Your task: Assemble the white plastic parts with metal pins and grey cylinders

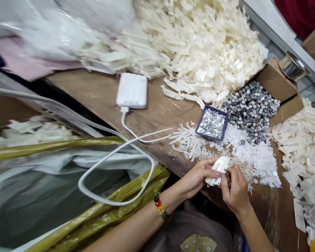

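Near the table's front edge, my left hand [202,175] grips a white plastic part [220,166], its thumb on top and fingers beneath. My right hand [235,187] is closed at the part's right side, fingertips pinched together against it. Whatever sits between those fingertips is hidden. Just beyond the hands lie small beige pieces [243,166] and a spread of white translucent bits [265,164]. A blue square tray [197,132] full of shiny metal pins stands behind them, with thin white plastic strips [189,141] to its left.
Grey cylindrical pieces [254,105] spill from a cardboard box [274,78]. Large heaps of cream plastic parts [199,45] cover the back and right. A white power bank [132,91] with a looped white cable [115,203] lies left. An open plastic-lined sack [68,189] is beside the table.
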`<control>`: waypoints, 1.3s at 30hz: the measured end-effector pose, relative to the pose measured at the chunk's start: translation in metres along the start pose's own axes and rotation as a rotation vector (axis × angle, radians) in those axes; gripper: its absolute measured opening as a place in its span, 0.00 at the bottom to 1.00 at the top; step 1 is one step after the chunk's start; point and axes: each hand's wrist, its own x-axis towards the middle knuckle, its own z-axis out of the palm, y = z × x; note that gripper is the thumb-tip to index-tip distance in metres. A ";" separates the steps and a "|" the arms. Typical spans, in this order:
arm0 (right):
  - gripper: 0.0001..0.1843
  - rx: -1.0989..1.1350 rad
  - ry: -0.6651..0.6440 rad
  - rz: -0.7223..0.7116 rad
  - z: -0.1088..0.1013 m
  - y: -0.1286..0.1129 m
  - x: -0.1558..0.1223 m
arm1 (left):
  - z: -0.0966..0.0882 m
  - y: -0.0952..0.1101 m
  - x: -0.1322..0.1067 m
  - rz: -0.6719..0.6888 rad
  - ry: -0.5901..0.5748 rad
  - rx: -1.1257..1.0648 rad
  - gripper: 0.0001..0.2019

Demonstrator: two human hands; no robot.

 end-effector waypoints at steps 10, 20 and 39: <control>0.08 0.277 -0.171 -0.021 0.016 -0.019 0.039 | -0.023 0.030 -0.038 0.166 0.161 0.241 0.21; 0.10 -0.125 -0.213 0.199 0.110 0.007 0.230 | -0.097 0.052 -0.125 0.312 0.857 1.557 0.24; 0.15 0.888 -0.193 0.524 0.075 -0.029 0.054 | -0.050 0.047 -0.022 0.504 0.455 -0.128 0.09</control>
